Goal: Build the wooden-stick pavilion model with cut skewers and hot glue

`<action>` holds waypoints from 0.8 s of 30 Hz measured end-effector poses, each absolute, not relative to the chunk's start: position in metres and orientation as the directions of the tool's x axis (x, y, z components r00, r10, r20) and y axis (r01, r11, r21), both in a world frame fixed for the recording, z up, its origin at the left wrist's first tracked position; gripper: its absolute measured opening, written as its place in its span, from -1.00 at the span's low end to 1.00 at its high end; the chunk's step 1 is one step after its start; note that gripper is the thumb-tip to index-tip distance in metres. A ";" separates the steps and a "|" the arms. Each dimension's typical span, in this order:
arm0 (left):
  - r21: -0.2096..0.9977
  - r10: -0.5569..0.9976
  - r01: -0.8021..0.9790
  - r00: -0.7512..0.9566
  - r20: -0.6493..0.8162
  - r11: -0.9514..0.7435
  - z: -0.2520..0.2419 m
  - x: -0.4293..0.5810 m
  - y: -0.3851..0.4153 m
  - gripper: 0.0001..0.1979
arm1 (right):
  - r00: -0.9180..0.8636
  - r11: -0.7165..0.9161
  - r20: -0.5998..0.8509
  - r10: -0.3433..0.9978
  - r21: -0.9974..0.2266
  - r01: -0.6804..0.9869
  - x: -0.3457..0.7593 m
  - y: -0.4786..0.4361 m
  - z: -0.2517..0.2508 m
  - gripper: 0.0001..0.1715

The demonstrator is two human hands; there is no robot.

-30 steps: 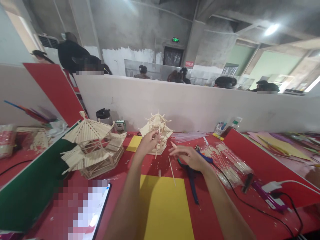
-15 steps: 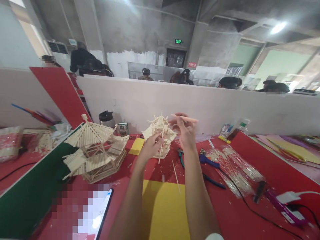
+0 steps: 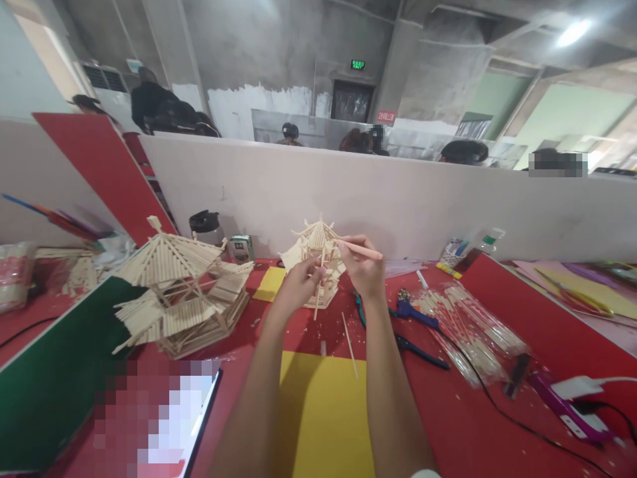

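Note:
A small wooden-stick pavilion model (image 3: 317,234) stands on the red table, partly behind my hands. My left hand (image 3: 298,284) is closed on a thin wooden stick (image 3: 316,309), which it holds nearly upright before the model. Gripped in my right hand (image 3: 367,271) is an orange-pink pencil (image 3: 363,250), its point directed left towards the upper part of the stick. Whether the point touches the stick I cannot tell. A larger pavilion model (image 3: 182,269) stands to the left. Another loose stick (image 3: 349,345) lies below my hands.
Yellow card (image 3: 323,411) lies between my forearms. Blue-handled pliers (image 3: 418,315) and bagged sticks (image 3: 468,332) are at right, near a purple power strip (image 3: 567,408). A phone (image 3: 199,418) lies front left. A white partition (image 3: 423,206) runs behind; people sit beyond it.
My right hand has come down and a little left, bringing the pencil's point closer to the stick. The left hand keeps its hold on the stick. The whole view has shifted slightly.

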State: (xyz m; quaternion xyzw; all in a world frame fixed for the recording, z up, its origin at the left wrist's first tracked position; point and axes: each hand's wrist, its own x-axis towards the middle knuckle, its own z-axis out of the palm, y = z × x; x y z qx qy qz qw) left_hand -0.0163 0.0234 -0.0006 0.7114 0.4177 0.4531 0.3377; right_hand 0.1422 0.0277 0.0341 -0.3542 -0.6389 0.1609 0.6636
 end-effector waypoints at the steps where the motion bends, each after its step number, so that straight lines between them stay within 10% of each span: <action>1: 0.859 0.901 0.289 0.238 0.362 -0.422 -0.001 -0.016 0.023 -0.74 | 0.125 0.706 0.752 0.648 -0.654 0.271 0.141 0.026 0.033 -0.83; 24: 0.870 0.902 0.269 0.253 0.350 -0.414 0.004 -0.014 0.019 -0.75 | 0.068 0.694 0.859 0.507 -0.454 0.559 0.122 0.036 -0.001 -0.97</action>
